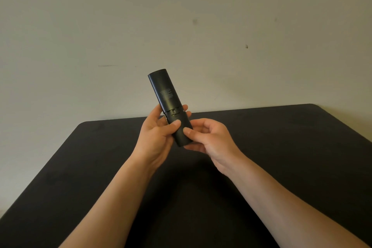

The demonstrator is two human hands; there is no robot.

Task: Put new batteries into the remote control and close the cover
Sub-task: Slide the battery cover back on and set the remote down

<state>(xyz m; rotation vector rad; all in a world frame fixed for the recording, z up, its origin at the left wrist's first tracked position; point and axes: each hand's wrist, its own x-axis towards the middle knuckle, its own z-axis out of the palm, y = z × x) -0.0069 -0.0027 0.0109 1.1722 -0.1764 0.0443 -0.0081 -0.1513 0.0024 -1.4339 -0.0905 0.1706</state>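
So, both hands are up above the tabletop (281, 147) with the remote (164, 92) held between them, back side facing me. It's tilted, top end leaning away and a bit to the left, and that top end shows against the wall (80, 16) behind the tabletop.

My left hand (155, 139) is wrapped around the lower half of the remote from the left: thumb pressed across the back, and the other fingertips peek out on the remote's right edge. My right hand (209, 139) is pinching the bottom end, thumb on the back just below my left thumb, fingers curled underneath. Both thumbs sit on the cover (182, 127), which is the lower section of the remote's back.

The cover isn't seated flush. It's slid down a little from the upper body, so there's a gap right above my left thumb where I can see into the battery bay. Something small and brassy glints in there, at the gap and along the remote's left edge, but it's too dark to tell whether batteries are in.

There's some fine pale print on the upper back of the remote, too small to read.

The tabletop is dark with rounded corners, and the remote isn't touching it; the whole thing is held in the air above its far edge. The wall has a few small dark marks up and to the right of the remote.
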